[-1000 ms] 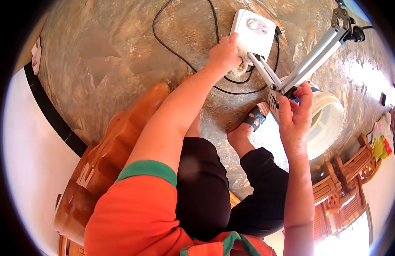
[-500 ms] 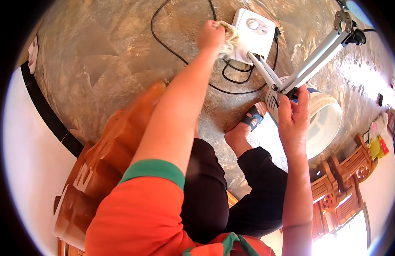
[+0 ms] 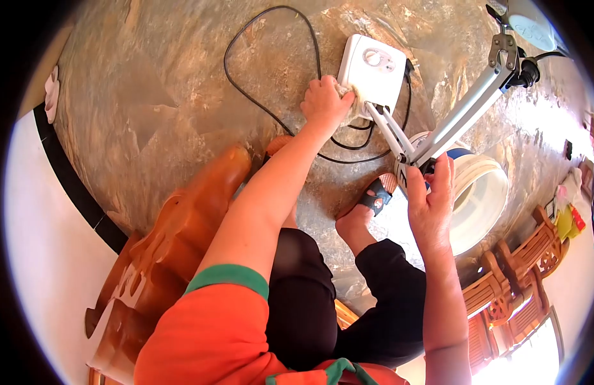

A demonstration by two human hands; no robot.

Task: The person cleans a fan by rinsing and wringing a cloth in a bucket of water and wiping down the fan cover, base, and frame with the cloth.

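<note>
Edge of room: smooth white surface bounded by a curved black strip; near the strip's upper end, a small pale-pink object, too small to identify.
Floor: mottled brown-and-grey, stone-like floor, glossy, spreading across the middle and catching white glare at right.
Left furniture: carved, reddish-brown wooden piece with a polished finish, beside the left arm.
Cable: thin black cord, looped on the floor left of and below the lamp base.
Left hand: fingers closed around a crumpled off-white cloth, at the base's lower left edge.
Lamp base: white, round-cornered rectangular box with a round dial, resting on the floor.
Footwear: dark open-toed sandal, below the base.
Lamp arm: silver, hinged metal arm, bent in a V from the base towards a round pale-blue head.
Right hand: thumb and fingers about the arm's dark elbow joint; whether they clamp it cannot be told.
Bucket: round white plastic bucket, beside the right hand.
Right furniture: slatted brown wooden pieces, near bright light.
</note>
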